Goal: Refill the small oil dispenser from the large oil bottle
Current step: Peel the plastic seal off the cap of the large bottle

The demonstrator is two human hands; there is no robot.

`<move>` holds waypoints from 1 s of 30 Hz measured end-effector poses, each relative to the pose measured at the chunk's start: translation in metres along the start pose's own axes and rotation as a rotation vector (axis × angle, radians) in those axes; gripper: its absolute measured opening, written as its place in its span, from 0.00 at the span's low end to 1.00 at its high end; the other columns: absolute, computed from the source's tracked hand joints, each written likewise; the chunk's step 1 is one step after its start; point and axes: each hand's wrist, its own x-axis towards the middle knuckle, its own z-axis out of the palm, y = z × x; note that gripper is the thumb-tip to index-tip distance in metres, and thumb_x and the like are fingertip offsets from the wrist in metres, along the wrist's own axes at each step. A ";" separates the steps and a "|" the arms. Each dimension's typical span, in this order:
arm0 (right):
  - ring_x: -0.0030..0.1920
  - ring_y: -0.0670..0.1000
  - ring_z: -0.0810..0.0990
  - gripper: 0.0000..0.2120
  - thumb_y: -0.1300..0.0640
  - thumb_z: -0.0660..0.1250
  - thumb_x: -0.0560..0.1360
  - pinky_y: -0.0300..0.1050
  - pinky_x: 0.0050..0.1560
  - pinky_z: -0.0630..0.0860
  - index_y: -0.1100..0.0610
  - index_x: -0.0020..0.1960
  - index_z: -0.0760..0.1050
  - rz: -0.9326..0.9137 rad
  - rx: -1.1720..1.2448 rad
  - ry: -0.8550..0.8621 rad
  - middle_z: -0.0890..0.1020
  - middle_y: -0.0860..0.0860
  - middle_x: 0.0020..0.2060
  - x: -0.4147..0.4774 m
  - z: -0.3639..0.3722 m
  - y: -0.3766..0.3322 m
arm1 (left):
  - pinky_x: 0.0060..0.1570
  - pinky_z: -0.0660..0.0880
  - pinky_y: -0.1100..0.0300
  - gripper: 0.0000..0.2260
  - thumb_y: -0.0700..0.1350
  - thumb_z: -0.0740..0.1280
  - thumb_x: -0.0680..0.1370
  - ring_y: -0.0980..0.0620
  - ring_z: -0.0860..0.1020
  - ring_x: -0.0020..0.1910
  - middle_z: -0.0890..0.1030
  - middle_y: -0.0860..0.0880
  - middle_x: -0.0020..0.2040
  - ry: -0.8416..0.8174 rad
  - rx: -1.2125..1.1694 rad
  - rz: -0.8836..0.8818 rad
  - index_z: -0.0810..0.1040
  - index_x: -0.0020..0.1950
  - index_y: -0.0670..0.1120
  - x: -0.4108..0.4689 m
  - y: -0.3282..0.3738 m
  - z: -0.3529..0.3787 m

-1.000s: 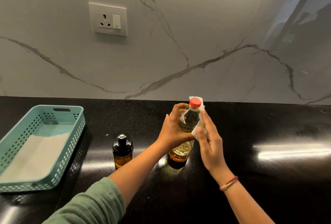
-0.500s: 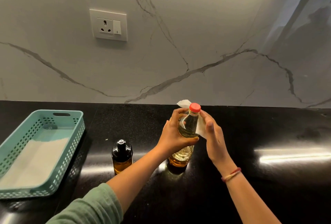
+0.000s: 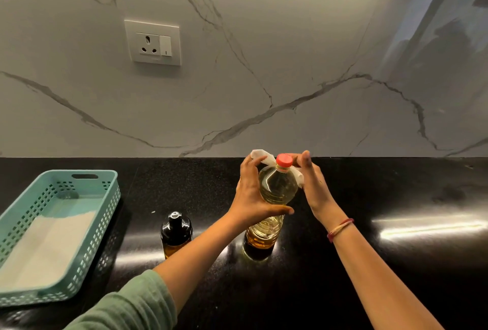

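The large oil bottle (image 3: 277, 192) is clear plastic, filled almost to the shoulder with pale yellow oil and closed with a red cap (image 3: 284, 159). It stands upright on the black counter (image 3: 396, 263), just in front of the marble wall. A white tissue (image 3: 261, 156) is wrapped round the back of its neck, one end showing on each side.

The left hand (image 3: 250, 197) grips the bottle's shoulder, thumb curled across the front and fingers round the far side, touching the tissue. The right hand (image 3: 314, 184) stands on the other side of the neck with fingers nearly straight, the tissue's end lying between palm and bottle.

The small oil dispenser (image 3: 176, 232), dark amber with a black top, stands upright to the bottle's left, apart from both hands and beside the left forearm.
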 end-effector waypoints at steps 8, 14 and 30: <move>0.53 0.36 0.79 0.50 0.17 0.50 0.58 0.25 0.47 0.73 0.53 0.63 0.74 0.008 -0.002 0.027 0.80 0.47 0.55 -0.001 0.000 -0.004 | 0.74 0.57 0.40 0.61 0.65 0.77 0.56 0.51 0.50 0.78 0.49 0.55 0.79 -0.081 0.009 -0.022 0.42 0.78 0.57 0.002 -0.002 -0.006; 0.49 0.37 0.80 0.47 0.17 0.49 0.58 0.25 0.46 0.73 0.54 0.55 0.77 0.003 -0.054 -0.064 0.82 0.49 0.51 0.002 -0.007 -0.011 | 0.65 0.71 0.46 0.41 0.64 0.76 0.61 0.55 0.72 0.66 0.74 0.54 0.65 -0.024 -0.017 0.079 0.68 0.70 0.53 0.008 0.004 -0.011; 0.51 0.52 0.80 0.11 0.63 0.70 0.73 0.47 0.51 0.80 0.60 0.55 0.81 -0.530 -0.853 -0.065 0.83 0.54 0.49 -0.007 -0.017 -0.045 | 0.62 0.72 0.58 0.34 0.65 0.74 0.64 0.57 0.71 0.65 0.71 0.51 0.66 0.143 0.010 0.155 0.71 0.60 0.45 -0.015 0.009 -0.009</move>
